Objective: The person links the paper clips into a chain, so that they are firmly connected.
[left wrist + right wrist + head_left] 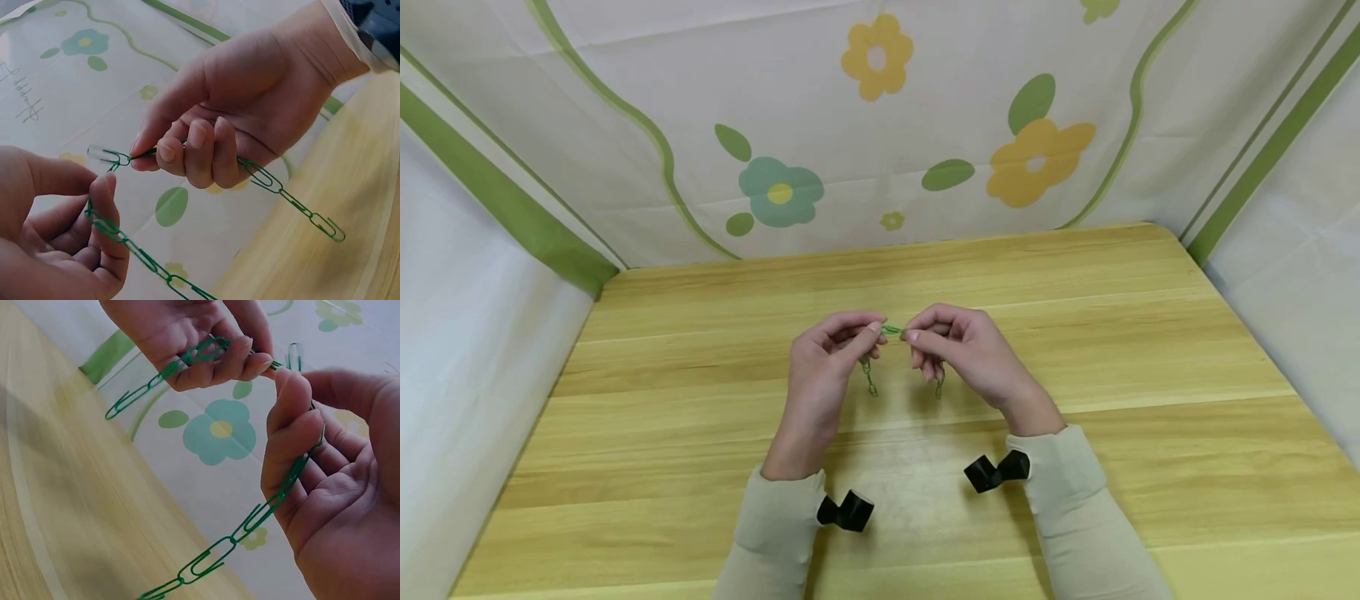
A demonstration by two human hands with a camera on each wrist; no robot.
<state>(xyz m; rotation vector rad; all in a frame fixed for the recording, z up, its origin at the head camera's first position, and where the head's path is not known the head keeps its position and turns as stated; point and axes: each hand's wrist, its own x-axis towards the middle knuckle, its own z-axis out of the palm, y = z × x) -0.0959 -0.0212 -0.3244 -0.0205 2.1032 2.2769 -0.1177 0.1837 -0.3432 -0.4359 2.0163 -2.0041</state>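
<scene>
Green paper clips linked into chains run through both hands above the table. My left hand [823,362] pinches a paper clip between thumb and index finger, and a length of chain [870,380] hangs below it. Facing it, my right hand [981,354] pinches a linked clip the same way, with another length of chain [938,383] trailing from its curled fingers. Between the fingertips a green clip [891,330] spans the small gap. Up close in the left wrist view, the left hand's chain [147,259] shows several joined clips. Fingertips partly hide where the clips meet.
A wood-grain table [700,467] lies beneath the hands. Behind it hangs a white cloth [850,142] printed with flowers and green leaves, with more white cloth on both sides. Black wrist-worn devices [855,510] stick out from the beige sleeves [775,525].
</scene>
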